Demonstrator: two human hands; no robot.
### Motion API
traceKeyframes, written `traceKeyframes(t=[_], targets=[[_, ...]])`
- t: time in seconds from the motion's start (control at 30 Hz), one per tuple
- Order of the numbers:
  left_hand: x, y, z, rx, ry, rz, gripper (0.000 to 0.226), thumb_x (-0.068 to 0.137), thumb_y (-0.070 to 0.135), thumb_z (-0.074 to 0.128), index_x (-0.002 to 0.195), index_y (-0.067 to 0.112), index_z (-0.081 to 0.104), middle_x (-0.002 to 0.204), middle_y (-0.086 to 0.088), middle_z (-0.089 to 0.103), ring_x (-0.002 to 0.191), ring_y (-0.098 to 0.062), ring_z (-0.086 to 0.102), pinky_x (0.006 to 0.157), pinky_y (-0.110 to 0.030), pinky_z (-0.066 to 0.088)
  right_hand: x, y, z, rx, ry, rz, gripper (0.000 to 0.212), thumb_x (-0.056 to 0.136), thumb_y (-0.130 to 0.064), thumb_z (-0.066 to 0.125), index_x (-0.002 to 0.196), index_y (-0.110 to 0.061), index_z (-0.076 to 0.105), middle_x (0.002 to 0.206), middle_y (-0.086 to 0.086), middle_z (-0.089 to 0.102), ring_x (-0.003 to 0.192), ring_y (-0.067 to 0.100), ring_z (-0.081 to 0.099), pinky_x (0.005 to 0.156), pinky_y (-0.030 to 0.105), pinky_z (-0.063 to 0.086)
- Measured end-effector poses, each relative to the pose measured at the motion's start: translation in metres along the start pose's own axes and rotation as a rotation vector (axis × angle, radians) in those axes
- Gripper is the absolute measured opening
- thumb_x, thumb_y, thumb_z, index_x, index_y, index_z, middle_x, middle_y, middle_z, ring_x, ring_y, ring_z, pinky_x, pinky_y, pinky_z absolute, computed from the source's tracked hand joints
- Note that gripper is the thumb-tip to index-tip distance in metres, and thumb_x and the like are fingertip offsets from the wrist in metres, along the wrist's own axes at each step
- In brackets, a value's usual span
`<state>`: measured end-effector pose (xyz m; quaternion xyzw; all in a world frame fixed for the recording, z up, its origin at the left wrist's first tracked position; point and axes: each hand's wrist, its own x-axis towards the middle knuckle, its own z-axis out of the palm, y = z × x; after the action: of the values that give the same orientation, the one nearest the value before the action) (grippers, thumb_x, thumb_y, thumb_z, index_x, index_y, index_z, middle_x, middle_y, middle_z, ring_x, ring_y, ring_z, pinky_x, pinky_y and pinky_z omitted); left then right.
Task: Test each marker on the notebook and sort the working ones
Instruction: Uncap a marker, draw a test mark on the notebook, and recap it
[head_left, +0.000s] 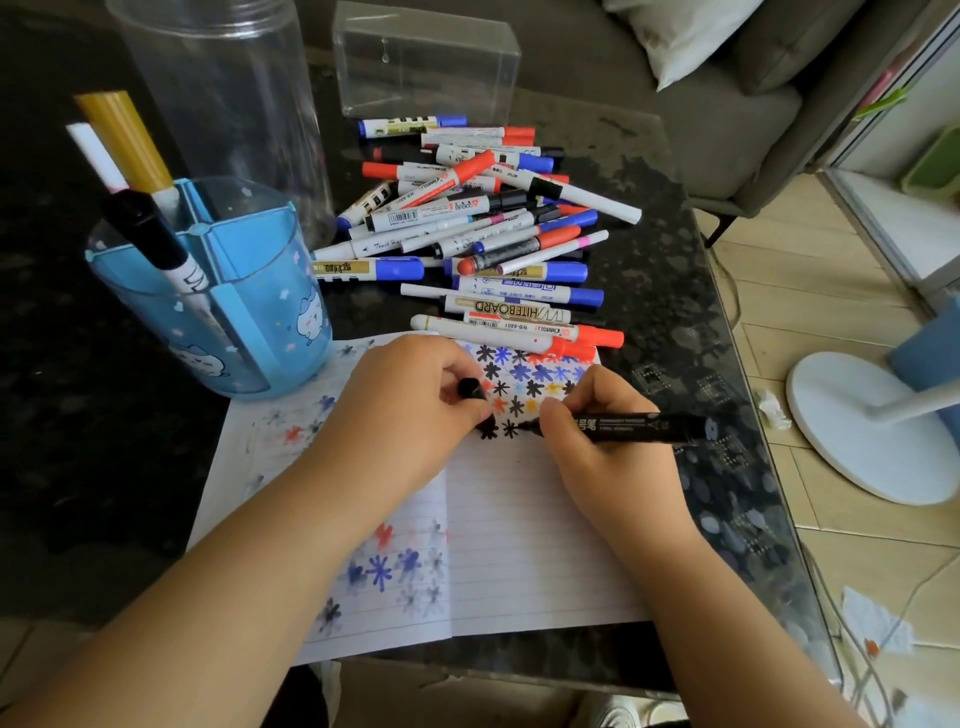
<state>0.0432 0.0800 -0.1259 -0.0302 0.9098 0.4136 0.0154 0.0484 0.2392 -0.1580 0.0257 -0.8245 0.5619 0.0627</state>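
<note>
Here, a black permanent marker (636, 427) is lying nearly level in the right hand (597, 441), whose grip is pinching the barrel, its tip touching the lined notebook (519, 519) beside a fresh black star. The left hand (410, 410) is pressing on the page at nine o'clock of that tip, its grip curling round the black cap (470, 388). Rows of black, blue, red and orange stars are filling the page toward twelve o'clock. Beyond them a pile of whiteboard markers (478, 228) is lying on the dark worktop (675, 291). At ten o'clock a blue pen holder (249, 312) is holding three markers.
</note>
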Motion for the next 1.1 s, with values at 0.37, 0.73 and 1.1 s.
traceKeyframes(t=[0.37, 0.73, 1.1], targets=[[-0.001, 0.009, -0.01, -0.878, -0.112, -0.277, 0.025, 0.069, 0.03, 0.063, 0.086, 0.014, 0.069, 0.07, -0.001, 0.071, 0.067, -0.009, 0.064, 0.074, -0.028, 0.047, 0.001, -0.048, -0.024, 0.551, -0.045, 0.05, 0.021, 0.08, -0.019, 0.056, 0.059, -0.016, 0.058, 0.047, 0.001, 0.05, 0.044, 0.007, 0.04, 0.046, 0.017, 0.033], [-0.01, 0.009, -0.015, -0.855, -0.217, -0.159, 0.033, 0.065, 0.031, 0.063, 0.09, 0.009, 0.07, 0.074, -0.004, 0.071, 0.069, -0.012, 0.063, 0.075, -0.029, 0.049, 0.002, -0.052, -0.02, 0.516, 0.04, 0.101, 0.034, 0.091, -0.006, 0.054, 0.059, -0.011, 0.045, 0.045, -0.007, 0.04, 0.044, 0.007, 0.036, 0.048, 0.021, 0.03], [-0.03, 0.015, -0.021, -0.496, -0.377, 0.083, 0.024, 0.076, 0.045, 0.048, 0.066, 0.031, 0.066, 0.057, 0.008, 0.06, 0.054, -0.004, 0.049, 0.058, -0.019, 0.039, 0.001, -0.051, -0.008, 0.619, -0.033, 0.119, 0.032, 0.076, -0.008, 0.05, 0.055, -0.011, 0.026, 0.049, 0.002, 0.021, 0.044, 0.012, 0.021, 0.044, 0.026, 0.021]])
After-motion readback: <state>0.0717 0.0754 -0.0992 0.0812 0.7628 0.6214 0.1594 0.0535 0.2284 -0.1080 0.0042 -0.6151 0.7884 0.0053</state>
